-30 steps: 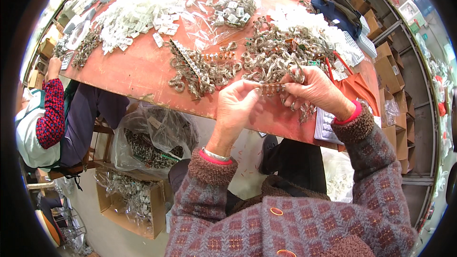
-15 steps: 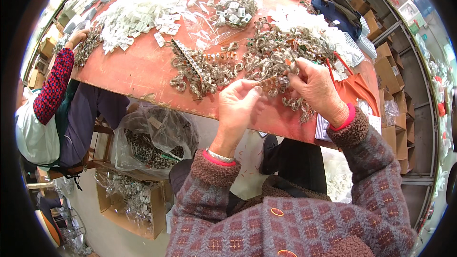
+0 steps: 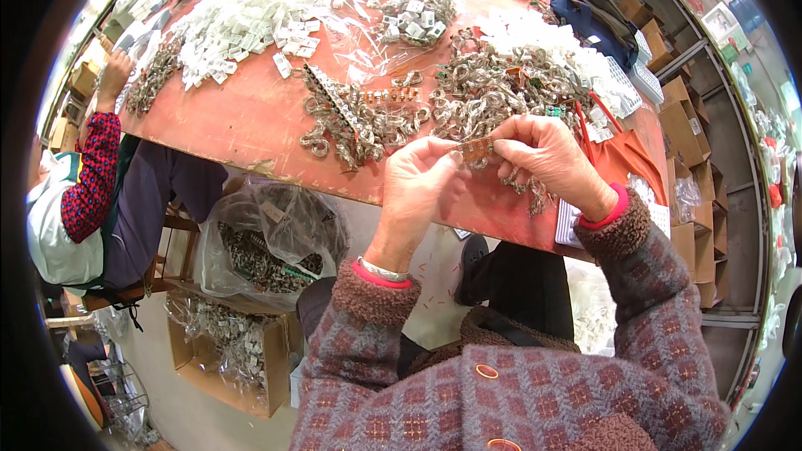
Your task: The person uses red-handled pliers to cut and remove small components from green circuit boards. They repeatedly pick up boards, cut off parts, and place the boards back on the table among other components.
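Note:
Above the near edge of the table, a small brown circuit board (image 3: pixel 477 150) is stretched between my two hands. My left hand (image 3: pixel 418 179) pinches its left end between thumb and fingers. At its right end, the thumb and forefinger of my right hand (image 3: pixel 547 154) close on it. Grey ribbon cables (image 3: pixel 526 186) hang under my right fingers; whether they join this board I cannot tell. Just beyond my hands lies a big heap of coiled grey cables (image 3: pixel 476 88). A smaller cable heap (image 3: pixel 359 121) with a long strip of boards on it sits left of that.
White plastic pieces (image 3: pixel 242 33) are piled at the far left of the red table (image 3: pixel 251 129). At the right lie an orange-red bag (image 3: pixel 631 154), white trays (image 3: pixel 622 88) and a dark blue cloth bag (image 3: pixel 591 21). A co-worker's hand (image 3: pixel 115 75) is at the left. Below stands a cardboard box (image 3: pixel 225 363).
My right hand has come down and left from the cable heap onto the board's right end. My left hand stays nearly still. The co-worker's hand has lifted away from a cable pile.

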`<state>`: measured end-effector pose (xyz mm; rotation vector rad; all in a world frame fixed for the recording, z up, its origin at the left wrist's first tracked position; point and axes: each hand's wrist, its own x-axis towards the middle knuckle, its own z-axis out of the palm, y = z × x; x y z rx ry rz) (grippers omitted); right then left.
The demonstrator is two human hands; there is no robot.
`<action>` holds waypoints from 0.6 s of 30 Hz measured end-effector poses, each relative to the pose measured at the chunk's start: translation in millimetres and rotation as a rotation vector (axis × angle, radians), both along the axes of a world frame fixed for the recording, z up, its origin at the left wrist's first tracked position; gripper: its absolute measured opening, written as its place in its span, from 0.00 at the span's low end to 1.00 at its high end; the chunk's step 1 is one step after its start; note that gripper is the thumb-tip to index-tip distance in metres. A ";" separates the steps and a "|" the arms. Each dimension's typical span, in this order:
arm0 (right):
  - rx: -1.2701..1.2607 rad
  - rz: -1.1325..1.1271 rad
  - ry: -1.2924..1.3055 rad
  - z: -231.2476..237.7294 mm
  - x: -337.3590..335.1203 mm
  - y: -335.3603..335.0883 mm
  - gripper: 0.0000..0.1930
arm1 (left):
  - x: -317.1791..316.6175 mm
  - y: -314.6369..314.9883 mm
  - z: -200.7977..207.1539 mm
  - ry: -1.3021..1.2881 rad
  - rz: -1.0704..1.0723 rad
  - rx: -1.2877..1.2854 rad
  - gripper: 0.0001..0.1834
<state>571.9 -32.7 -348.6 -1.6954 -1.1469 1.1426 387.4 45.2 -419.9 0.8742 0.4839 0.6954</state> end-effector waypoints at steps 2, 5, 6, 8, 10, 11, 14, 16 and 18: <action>-0.015 0.007 0.051 1.0 1.7 0.6 0.10 | 0.9 -0.2 0.3 0.004 -0.008 0.011 0.05; -0.026 0.032 0.049 1.9 2.9 0.9 0.10 | 1.6 -0.8 0.8 0.031 -0.004 0.041 0.05; -0.033 0.041 0.048 2.2 3.4 0.8 0.09 | 1.6 -1.3 1.1 0.041 -0.004 0.052 0.05; -0.029 0.048 0.042 1.6 3.3 0.3 0.07 | 1.8 -2.2 1.8 0.072 -0.007 0.068 0.05; -0.003 0.039 0.026 -0.7 2.0 0.0 0.06 | 2.5 -3.1 2.4 0.077 -0.007 0.070 0.05; 0.020 0.029 -0.009 -2.5 0.6 -0.2 0.05 | 2.7 -3.6 2.6 0.080 -0.004 0.071 0.05; 0.141 -0.014 -0.189 -8.5 -5.2 1.0 0.03 | 6.2 -7.3 2.6 0.085 0.060 0.093 0.06; 0.253 -0.046 -0.391 -9.4 -6.6 3.3 0.03 | 6.8 -8.6 2.3 0.101 0.060 0.106 0.06; 0.252 -0.074 -0.451 -7.6 -6.9 3.8 0.04 | 6.8 -7.4 1.9 0.085 0.071 0.096 0.06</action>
